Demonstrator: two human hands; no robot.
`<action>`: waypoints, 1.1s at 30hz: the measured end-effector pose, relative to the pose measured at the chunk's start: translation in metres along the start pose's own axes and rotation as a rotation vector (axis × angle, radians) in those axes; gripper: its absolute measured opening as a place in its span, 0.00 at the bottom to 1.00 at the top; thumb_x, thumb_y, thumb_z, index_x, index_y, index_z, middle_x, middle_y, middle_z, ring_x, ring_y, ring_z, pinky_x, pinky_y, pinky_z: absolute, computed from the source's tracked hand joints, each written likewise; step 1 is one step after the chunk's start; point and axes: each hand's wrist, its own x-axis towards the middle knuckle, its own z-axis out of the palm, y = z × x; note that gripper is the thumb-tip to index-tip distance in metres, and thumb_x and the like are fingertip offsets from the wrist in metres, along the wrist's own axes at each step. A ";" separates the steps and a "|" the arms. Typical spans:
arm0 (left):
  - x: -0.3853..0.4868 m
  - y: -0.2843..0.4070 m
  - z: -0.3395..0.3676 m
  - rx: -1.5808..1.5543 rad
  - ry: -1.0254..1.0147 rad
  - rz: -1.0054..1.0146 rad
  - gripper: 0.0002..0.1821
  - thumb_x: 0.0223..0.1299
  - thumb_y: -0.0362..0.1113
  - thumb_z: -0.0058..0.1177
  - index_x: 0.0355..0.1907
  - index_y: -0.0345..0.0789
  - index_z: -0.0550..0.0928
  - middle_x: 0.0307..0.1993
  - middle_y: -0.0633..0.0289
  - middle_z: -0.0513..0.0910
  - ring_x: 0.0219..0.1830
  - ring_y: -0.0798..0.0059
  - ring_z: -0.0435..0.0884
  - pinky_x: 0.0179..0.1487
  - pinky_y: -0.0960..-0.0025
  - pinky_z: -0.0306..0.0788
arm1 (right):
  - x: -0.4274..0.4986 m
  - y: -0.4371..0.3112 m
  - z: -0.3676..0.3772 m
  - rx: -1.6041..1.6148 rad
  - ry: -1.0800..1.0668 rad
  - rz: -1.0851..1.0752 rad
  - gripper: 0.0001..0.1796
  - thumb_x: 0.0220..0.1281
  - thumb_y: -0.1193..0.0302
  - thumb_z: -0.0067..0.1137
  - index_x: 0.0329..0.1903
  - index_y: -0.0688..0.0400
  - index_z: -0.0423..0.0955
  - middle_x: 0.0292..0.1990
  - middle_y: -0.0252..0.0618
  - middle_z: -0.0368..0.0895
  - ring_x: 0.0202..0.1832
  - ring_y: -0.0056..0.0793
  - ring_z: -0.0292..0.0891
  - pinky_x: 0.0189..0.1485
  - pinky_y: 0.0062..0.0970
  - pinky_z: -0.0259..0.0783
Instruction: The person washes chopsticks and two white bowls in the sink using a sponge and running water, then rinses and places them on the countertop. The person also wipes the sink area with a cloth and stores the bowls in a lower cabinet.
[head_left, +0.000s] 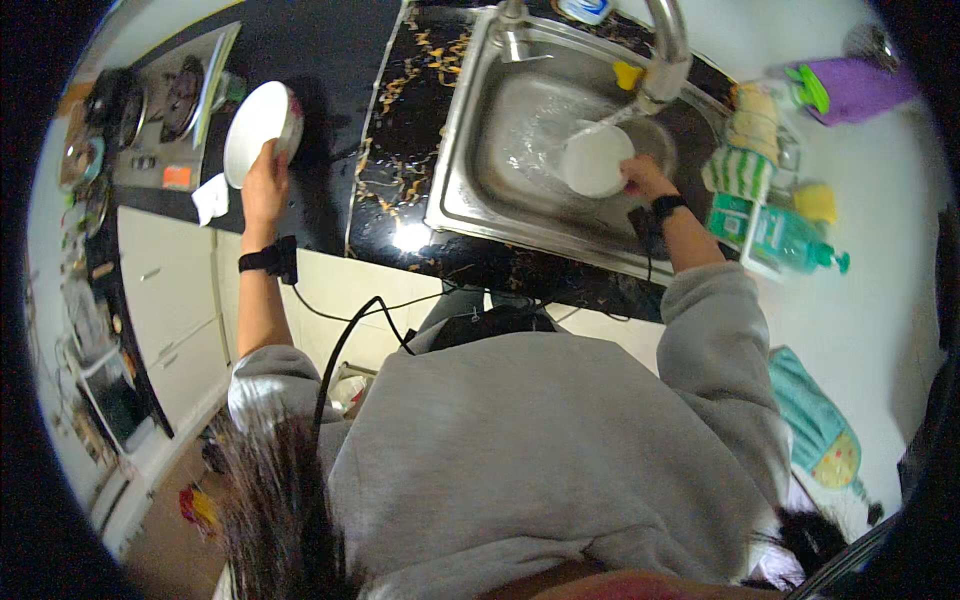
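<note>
My left hand (264, 187) grips the rim of a white bowl (255, 131) with a reddish pattern outside, tilted above the black countertop (322, 97). Inside the stainless steel sink (499, 191), my right hand (646, 178) holds a smaller white bowl or dish (596, 161) by its edge. Water from the faucet (666, 71) runs down onto or right beside this dish and splashes over the basin floor. The fingers behind the left bowl are hidden. Each wrist wears a black band with a small device.
A rack with a green pump bottle (784, 232), a striped cloth (739, 172) and a yellow sponge (816, 204) stands right of the sink. A gas stove (161, 127) lies far left. A white tissue (211, 199) rests near the counter edge. Black cables (352, 319) hang before my body.
</note>
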 end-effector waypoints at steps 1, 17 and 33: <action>0.001 -0.002 0.003 0.011 0.005 0.027 0.13 0.64 0.39 0.45 0.49 0.37 0.73 0.37 0.43 0.80 0.39 0.43 0.78 0.39 0.52 0.72 | -0.002 -0.012 0.004 0.027 0.010 0.084 0.15 0.52 0.59 0.58 0.31 0.58 0.72 0.25 0.35 0.70 0.26 0.32 0.71 0.26 0.33 0.70; 0.036 0.214 0.031 -0.548 -0.302 0.728 0.14 0.64 0.36 0.46 0.49 0.33 0.77 0.48 0.51 0.79 0.51 0.59 0.77 0.55 0.66 0.69 | -0.130 -0.129 0.083 0.383 0.093 -0.113 0.29 0.58 0.55 0.53 0.51 0.66 0.64 0.36 0.45 0.74 0.28 0.28 0.76 0.32 0.28 0.77; 0.010 0.352 0.097 -0.574 -1.208 0.932 0.49 0.49 0.46 0.61 0.68 0.32 0.49 0.64 0.47 0.60 0.67 0.60 0.56 0.70 0.68 0.46 | -0.170 -0.129 0.113 0.448 0.311 -0.240 0.26 0.57 0.56 0.48 0.47 0.67 0.64 0.26 0.43 0.74 0.16 0.29 0.70 0.17 0.29 0.69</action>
